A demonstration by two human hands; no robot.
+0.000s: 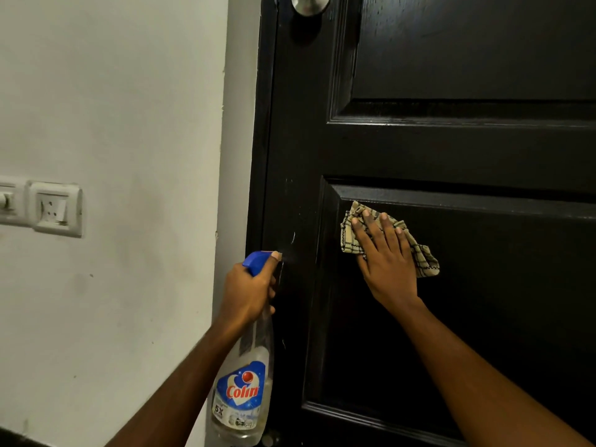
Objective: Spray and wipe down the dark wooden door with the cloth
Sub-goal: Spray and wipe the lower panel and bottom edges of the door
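The dark wooden door fills the right side of the head view, with raised panels. My left hand grips the neck of a clear spray bottle with a blue trigger head, nozzle close to the door's left stile; a finger lies on top of the head. A faint mist shows at the nozzle. My right hand presses flat, fingers straight, on a tan checked cloth against the upper left corner of the lower panel.
A round metal door knob sits at the top edge. A white wall lies to the left, with a white switch and socket plate. The dark door frame runs between wall and door.
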